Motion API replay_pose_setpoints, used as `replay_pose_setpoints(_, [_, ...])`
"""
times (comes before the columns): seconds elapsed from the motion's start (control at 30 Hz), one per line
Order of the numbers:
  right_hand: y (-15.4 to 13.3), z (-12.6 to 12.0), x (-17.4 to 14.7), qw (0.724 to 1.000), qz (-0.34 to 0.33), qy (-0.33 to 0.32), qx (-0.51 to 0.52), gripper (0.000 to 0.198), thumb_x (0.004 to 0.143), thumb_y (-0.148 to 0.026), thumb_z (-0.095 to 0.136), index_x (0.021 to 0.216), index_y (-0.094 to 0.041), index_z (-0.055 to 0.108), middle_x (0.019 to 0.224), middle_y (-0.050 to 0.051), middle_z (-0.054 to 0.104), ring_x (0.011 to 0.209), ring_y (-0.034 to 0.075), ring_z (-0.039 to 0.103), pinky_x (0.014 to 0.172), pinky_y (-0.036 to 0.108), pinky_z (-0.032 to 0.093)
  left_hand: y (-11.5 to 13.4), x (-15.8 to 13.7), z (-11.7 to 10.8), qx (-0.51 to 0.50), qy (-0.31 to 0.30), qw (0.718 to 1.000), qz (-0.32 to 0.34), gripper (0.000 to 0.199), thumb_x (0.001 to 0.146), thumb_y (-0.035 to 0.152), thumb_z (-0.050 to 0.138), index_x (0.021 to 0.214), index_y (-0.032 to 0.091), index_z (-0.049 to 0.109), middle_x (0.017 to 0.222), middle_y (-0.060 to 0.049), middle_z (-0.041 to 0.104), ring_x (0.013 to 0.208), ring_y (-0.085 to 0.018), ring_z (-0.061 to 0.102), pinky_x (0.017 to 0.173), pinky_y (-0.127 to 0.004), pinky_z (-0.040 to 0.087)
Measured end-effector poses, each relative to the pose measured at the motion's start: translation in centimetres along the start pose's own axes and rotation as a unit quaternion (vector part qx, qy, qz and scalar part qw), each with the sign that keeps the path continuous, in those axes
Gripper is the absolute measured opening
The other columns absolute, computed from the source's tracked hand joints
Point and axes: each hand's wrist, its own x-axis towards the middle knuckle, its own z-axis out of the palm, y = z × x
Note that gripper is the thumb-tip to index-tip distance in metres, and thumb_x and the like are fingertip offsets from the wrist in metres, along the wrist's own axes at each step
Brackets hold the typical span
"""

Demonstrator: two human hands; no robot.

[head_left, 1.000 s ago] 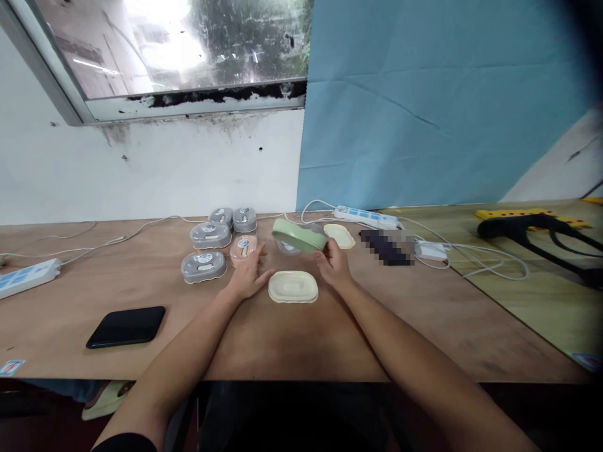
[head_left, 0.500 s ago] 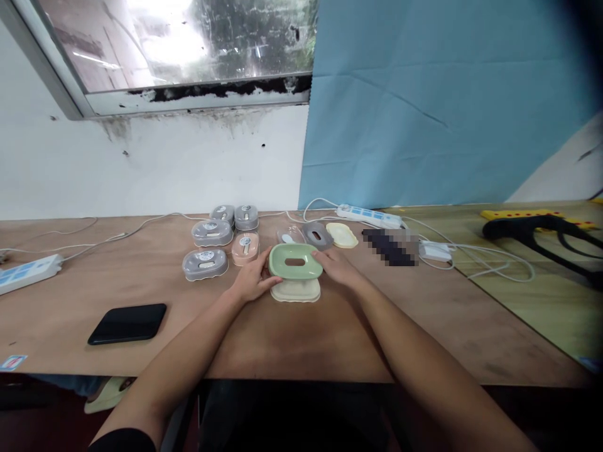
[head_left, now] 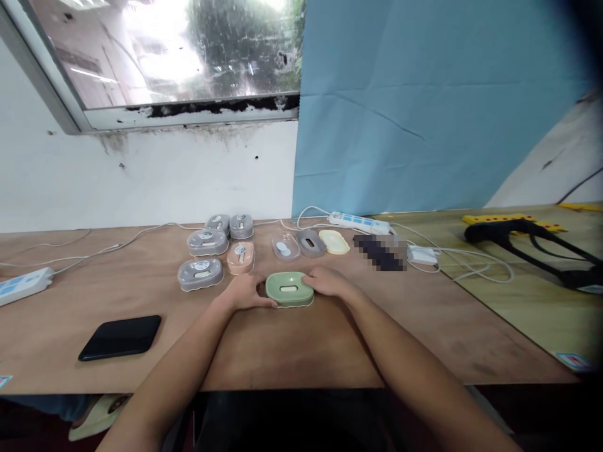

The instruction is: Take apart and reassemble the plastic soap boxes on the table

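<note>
A green soap dish (head_left: pixel 289 285) with an oval slot lies on the table, sitting over a cream base whose pale edge shows along its lower rim. My left hand (head_left: pixel 245 292) is closed on its left end, thumb along the near side. At the right end, my right hand (head_left: pixel 328 282) grips the rim with the thumb on top. Behind the dish lie a clear cover (head_left: pixel 285 247), a grey slotted tray (head_left: pixel 311 243) and a cream tray (head_left: pixel 334 242). Left of these stand a peach soap dish (head_left: pixel 240 257) and several grey ones, including a near grey soap dish (head_left: pixel 201 275), with clear covers.
A black phone (head_left: pixel 120 338) lies at the front left. White power strips stand at the left (head_left: pixel 26 285) and along the back (head_left: pixel 360 223), with loose cables. A white adapter (head_left: pixel 423 255) and a black frame-like object (head_left: pixel 532 248) are on the right. Part of the table is pixelated.
The green tray has come down onto the cream base, which it now covers. Both hands have lowered with it. The camera view has tilted slightly.
</note>
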Motion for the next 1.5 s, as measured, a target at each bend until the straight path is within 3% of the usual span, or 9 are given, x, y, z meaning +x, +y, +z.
replay_pose_setpoints(0.23, [0.7,0.9,1.0,0.999,-0.004,0.029,-0.021,0.045,0.086,-0.046,0.044,0.054,-0.019,0.061,0.057,0.003,0.061,0.051,0.014,0.051,0.051,0.025,0.027,-0.6,0.2,-0.2,0.005,0.022,1.000,-0.015,0.083,0.066,0.070,0.061,0.134,0.025,0.048,0.077,-0.002,0.065,0.076,-0.021,0.062,0.065,-0.027,0.043])
replay_pose_setpoints(0.37, [0.5,2.0,1.6,0.997,-0.016,0.055,-0.047,0.050,0.089,-0.050,0.039,0.056,-0.019,0.060,0.060,0.004,0.062,0.053,0.014,0.050,0.053,0.025,0.027,-0.9,0.4,0.3,0.023,0.029,0.999,-0.017,0.097,0.060,0.074,0.063,0.138,0.021,0.041,0.097,-0.009,0.067,0.095,-0.030,0.062,0.079,-0.035,0.046])
replay_pose_setpoints(0.53, [-0.2,3.0,2.4,0.987,-0.030,0.149,-0.046,0.056,0.091,-0.057,0.033,0.061,-0.018,0.060,0.060,0.005,0.061,0.056,0.015,0.052,0.053,0.025,0.027,-1.3,0.5,0.6,0.042,0.051,0.998,-0.008,0.102,0.058,0.076,0.062,0.139,0.018,0.041,0.127,-0.018,0.056,0.121,-0.037,0.048,0.097,-0.044,0.039])
replay_pose_setpoints(0.77, [2.2,2.6,3.5,0.964,0.028,0.265,-0.008,0.036,0.089,-0.050,0.041,0.078,-0.023,0.063,0.069,0.004,0.064,0.063,0.018,0.057,0.054,0.027,0.031,-1.8,0.6,0.8,0.031,0.054,0.998,-0.012,0.099,0.061,0.074,0.062,0.139,0.017,0.041,0.128,-0.018,0.055,0.122,-0.038,0.048,0.097,-0.046,0.039])
replay_pose_setpoints(0.9, [2.7,2.7,3.8,0.962,0.019,0.274,0.009,0.026,0.088,-0.043,0.046,0.090,-0.024,0.063,0.076,0.003,0.066,0.070,0.019,0.059,0.061,0.029,0.037,-1.7,0.6,0.8,0.035,0.056,0.998,-0.008,0.096,0.063,0.073,0.062,0.139,0.019,0.040,0.129,-0.017,0.055,0.124,-0.037,0.046,0.099,-0.046,0.039])
replay_pose_setpoints(1.13, [1.4,3.0,5.8,0.953,-0.113,0.280,-0.011,0.023,0.088,-0.025,0.045,0.094,-0.017,0.065,0.097,0.011,0.063,0.091,0.021,0.057,0.082,0.032,0.043,-1.6,0.4,0.6,0.034,0.065,0.997,-0.012,0.096,0.062,0.074,0.062,0.138,0.018,0.041,0.127,-0.017,0.057,0.120,-0.037,0.049,0.095,-0.046,0.042])
replay_pose_setpoints(1.27, [1.1,3.2,6.9,0.963,-0.151,0.219,-0.034,0.028,0.092,-0.031,0.044,0.106,-0.019,0.065,0.108,0.010,0.063,0.098,0.019,0.057,0.084,0.031,0.042,-2.1,0.3,0.5,0.023,0.070,0.997,-0.008,0.095,0.062,0.071,0.064,0.138,0.020,0.042,0.130,-0.015,0.055,0.122,-0.035,0.049,0.099,-0.044,0.040])
replay_pose_setpoints(1.37, [1.3,3.4,7.1,0.971,-0.173,0.155,-0.049,0.028,0.093,-0.034,0.044,0.101,-0.021,0.067,0.104,0.008,0.065,0.097,0.018,0.058,0.083,0.029,0.041,-2.4,0.2,0.4,0.020,0.070,0.997,-0.010,0.094,0.061,0.070,0.067,0.137,0.021,0.042,0.130,-0.014,0.055,0.119,-0.034,0.051,0.098,-0.043,0.041])
replay_pose_setpoints(1.5, [1.6,3.7,6.9,0.970,-0.177,0.163,-0.033,0.024,0.093,-0.031,0.045,0.096,-0.019,0.065,0.100,0.007,0.065,0.094,0.018,0.058,0.082,0.028,0.041,-2.5,0.2,0.5,0.022,0.075,0.997,-0.012,0.093,0.060,0.070,0.067,0.136,0.021,0.044,0.127,-0.013,0.058,0.119,-0.035,0.051,0.098,-0.044,0.040])
